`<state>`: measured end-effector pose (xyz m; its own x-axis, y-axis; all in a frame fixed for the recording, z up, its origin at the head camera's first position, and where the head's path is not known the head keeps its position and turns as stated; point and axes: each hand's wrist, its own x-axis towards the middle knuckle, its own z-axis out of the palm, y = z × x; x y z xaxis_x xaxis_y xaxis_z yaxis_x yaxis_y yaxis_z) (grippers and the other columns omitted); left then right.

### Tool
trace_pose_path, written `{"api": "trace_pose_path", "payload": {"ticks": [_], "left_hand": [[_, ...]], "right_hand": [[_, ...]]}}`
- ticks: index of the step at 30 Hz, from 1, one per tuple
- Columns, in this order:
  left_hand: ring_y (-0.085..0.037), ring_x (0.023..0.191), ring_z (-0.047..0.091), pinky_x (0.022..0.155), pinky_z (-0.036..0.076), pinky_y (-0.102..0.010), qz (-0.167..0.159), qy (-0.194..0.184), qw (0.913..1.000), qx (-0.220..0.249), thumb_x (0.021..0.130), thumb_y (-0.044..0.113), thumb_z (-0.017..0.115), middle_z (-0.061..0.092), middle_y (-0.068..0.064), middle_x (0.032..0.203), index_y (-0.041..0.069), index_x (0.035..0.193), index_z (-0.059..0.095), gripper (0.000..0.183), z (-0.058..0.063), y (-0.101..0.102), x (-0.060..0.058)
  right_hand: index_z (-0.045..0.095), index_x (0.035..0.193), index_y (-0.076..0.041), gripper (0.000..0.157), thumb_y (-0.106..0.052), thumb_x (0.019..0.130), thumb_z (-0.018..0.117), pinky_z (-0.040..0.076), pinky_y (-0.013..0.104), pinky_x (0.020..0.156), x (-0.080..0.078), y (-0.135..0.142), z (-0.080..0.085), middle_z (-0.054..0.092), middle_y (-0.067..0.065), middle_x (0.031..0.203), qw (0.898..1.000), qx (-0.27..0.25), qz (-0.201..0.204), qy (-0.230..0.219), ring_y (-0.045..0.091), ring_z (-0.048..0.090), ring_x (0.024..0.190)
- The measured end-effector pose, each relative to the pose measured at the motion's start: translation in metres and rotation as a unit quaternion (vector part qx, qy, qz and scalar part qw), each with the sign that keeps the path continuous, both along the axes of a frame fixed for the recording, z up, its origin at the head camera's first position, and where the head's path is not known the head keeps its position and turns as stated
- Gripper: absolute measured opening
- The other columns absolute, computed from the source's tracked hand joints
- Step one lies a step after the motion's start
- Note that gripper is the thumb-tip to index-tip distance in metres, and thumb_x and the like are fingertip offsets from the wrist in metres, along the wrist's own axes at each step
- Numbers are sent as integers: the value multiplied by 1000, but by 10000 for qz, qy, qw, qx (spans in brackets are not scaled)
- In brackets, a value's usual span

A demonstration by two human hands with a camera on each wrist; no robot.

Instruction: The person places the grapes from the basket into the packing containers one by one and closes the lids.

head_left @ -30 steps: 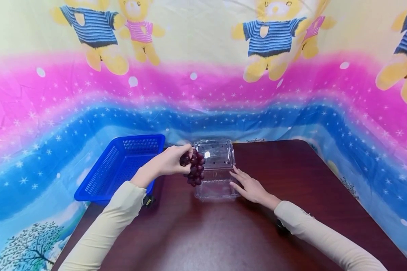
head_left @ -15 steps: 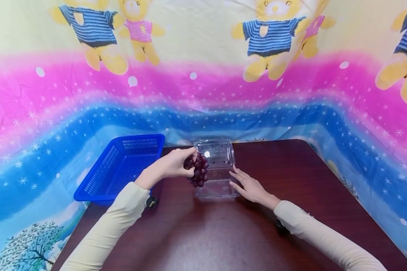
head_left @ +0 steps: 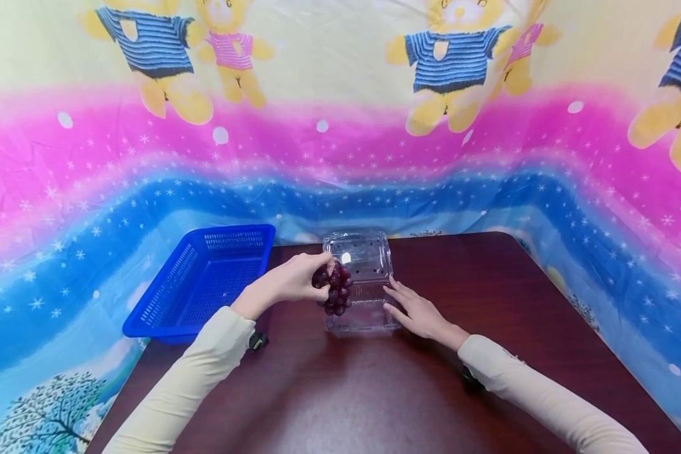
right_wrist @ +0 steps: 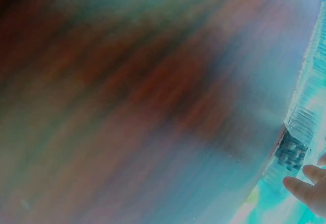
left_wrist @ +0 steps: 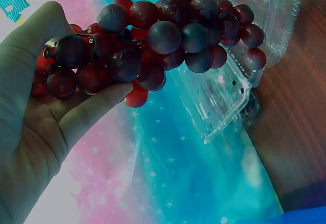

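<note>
A bunch of dark red grapes hangs from my left hand, which pinches its upper end between thumb and fingers. The left wrist view shows the grapes close up, with the thumb and fingers of that hand around one end. Behind and below the bunch stands a clear plastic clamshell box, its lid raised at the back. My right hand rests with spread, fairly straight fingers at the box's right side. Only some fingertips of the right hand show in the right wrist view.
A blue plastic basket with slotted walls stands left of the box on the dark brown table. A patterned cloth hangs along the table's back and sides.
The left hand has moved a little to the right with the grapes, bringing them further in front of the clear box. The right hand has stayed in place.
</note>
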<state>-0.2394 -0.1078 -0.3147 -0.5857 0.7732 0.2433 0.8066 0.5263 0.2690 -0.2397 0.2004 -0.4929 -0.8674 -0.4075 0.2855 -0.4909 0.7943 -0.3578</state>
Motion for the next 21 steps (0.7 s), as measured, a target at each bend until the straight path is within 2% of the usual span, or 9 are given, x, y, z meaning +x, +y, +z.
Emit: {"api": "trace_pose_path", "payload": {"ticks": [11,21], "left_hand": [[-5,63,48,56,42,-21,-64,-125,9999,-18,72,20,67,53,9,71,20,86,47,25,-6,3,0],[-4,61,47,55,41,-20,-137,-256,9995,-79,71,19,67,51,9,68,19,85,46,25,-14,5,-1]], "right_hand": [[36,143,-19,61,-56,94,34,36,49,102,1,0,2,22,3,153,9999,17,-33,-97,21,25,139],[37,143,-18,61,-55,95,35,36,50,101,1,0,2,22,5,153,10000,-12,19,-53,26,28,138]]}}
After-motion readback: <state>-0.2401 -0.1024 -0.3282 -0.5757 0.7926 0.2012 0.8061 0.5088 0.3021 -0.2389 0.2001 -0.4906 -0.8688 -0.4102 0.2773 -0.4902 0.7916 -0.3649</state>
